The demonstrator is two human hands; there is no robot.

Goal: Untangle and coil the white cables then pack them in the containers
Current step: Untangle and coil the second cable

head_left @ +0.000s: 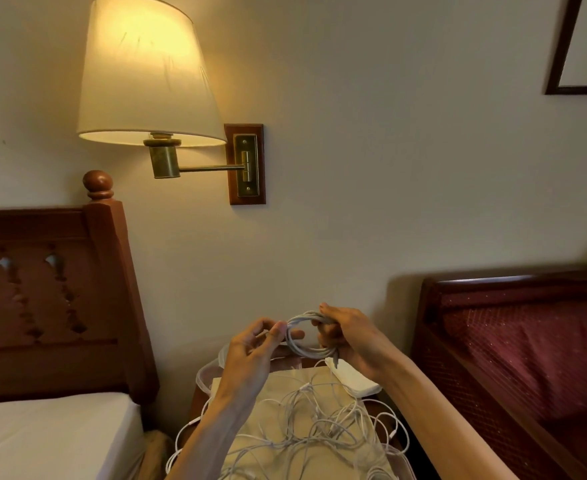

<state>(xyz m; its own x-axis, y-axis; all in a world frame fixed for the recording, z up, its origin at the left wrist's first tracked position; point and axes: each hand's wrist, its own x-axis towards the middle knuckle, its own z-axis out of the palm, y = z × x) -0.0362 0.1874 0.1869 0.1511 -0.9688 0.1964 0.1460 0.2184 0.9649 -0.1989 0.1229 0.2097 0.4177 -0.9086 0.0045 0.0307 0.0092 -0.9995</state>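
— What lies closest to you?

— A loose tangle of white cables [319, 431] lies on a beige cloth [285, 386] that covers the small surface in front of me. Some loops hang over its edges. My two forearms reach over this tangle.

— And the containers?

— A clear plastic container [204, 375] shows at the far left edge of the cloth, behind my left wrist. A folded white piece [352, 377] lies at the right, just under my right hand. What it is, I cannot tell.

— What do your hands do?

— My right hand [350, 337] is closed around a coil of white cable [305, 337] and holds it up above the surface. My left hand [254, 344] pinches the cable at the left side of the coil, between thumb and fingers.

— Behind them?

— A plain wall with a lit lamp [146, 74], a wooden headboard [53, 292] at the left, and a dark red seat [527, 348] at the right.
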